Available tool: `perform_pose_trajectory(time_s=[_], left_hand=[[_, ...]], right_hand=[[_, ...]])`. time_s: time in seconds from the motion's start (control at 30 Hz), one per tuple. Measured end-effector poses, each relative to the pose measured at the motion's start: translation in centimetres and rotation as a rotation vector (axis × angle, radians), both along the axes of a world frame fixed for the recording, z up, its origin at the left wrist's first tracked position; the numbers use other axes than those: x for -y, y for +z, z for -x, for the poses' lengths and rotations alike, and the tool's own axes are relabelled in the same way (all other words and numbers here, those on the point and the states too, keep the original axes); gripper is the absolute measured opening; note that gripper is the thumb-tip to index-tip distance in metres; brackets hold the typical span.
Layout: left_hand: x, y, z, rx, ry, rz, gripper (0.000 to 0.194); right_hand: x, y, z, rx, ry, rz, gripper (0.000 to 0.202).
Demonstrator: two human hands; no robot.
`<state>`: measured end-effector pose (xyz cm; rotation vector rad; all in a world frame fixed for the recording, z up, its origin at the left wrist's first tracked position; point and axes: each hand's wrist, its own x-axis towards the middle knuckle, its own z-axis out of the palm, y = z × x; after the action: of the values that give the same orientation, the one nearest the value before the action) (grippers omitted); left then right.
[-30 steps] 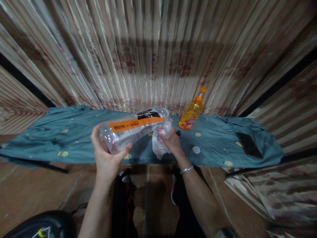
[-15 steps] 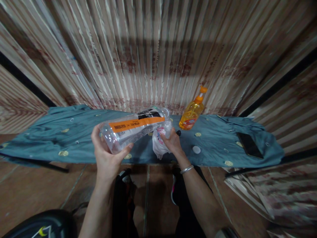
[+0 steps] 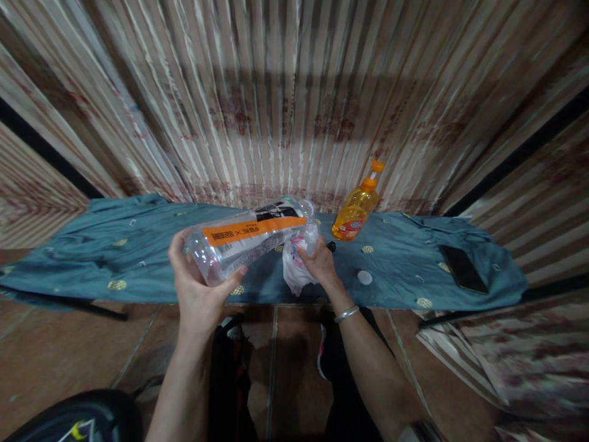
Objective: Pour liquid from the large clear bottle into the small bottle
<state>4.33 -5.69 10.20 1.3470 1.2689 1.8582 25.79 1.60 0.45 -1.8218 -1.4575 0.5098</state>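
My left hand [image 3: 201,294] is wrapped round the base of a large clear plastic bottle [image 3: 251,236] with an orange and black label. The bottle is tilted, its neck to the right and a little higher in view. My right hand [image 3: 319,261] is closed on a crumpled white plastic bag [image 3: 297,273] with pink print, just below the bottle's neck. The bottle's mouth is close to the top of the bag; whether they touch I cannot tell. A small black thing [image 3: 331,246] shows beside my right fingers; its kind is unclear.
A pump bottle [image 3: 353,215] of orange liquid stands behind my right hand. A white round cap [image 3: 365,277] and a black phone [image 3: 463,269] lie on the blue-green cloth [image 3: 151,248] to the right. Pleated curtains [image 3: 294,92] hang behind. A black object [image 3: 110,417] sits at lower left.
Both hands keep their grips, and the bottle and bag stay almost where they were. No clear movement shows beyond a very slight shift of the view.
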Motion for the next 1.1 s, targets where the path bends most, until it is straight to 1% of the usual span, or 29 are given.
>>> perform_pose_trajectory(time_s=[0.2, 0.43, 0.6, 0.9, 1.1], left_hand=[[0.01, -0.07, 0.04, 0.002, -0.006, 0.0, 0.094], [0.16, 0.16, -0.16, 0.024, -0.019, 0.017, 0.092], [0.03, 0.04, -0.08, 0.015, -0.01, 0.004, 0.094], [0.11, 0.13, -0.08, 0.006, -0.014, 0.006, 0.095], [0.18, 0.03, 0.0, 0.009, -0.019, -0.002, 0.091]], right_hand=[[-0.05, -0.05, -0.05, 0.009, -0.004, 0.007, 0.041], [-0.15, -0.35, -0.09, 0.005, -0.01, -0.023, 0.042], [-0.22, -0.57, -0.13, -0.003, -0.008, -0.037, 0.04], [-0.24, -0.36, -0.13, 0.014, -0.005, -0.013, 0.041], [-0.13, -0.43, -0.18, -0.01, 0.009, -0.027, 0.038]])
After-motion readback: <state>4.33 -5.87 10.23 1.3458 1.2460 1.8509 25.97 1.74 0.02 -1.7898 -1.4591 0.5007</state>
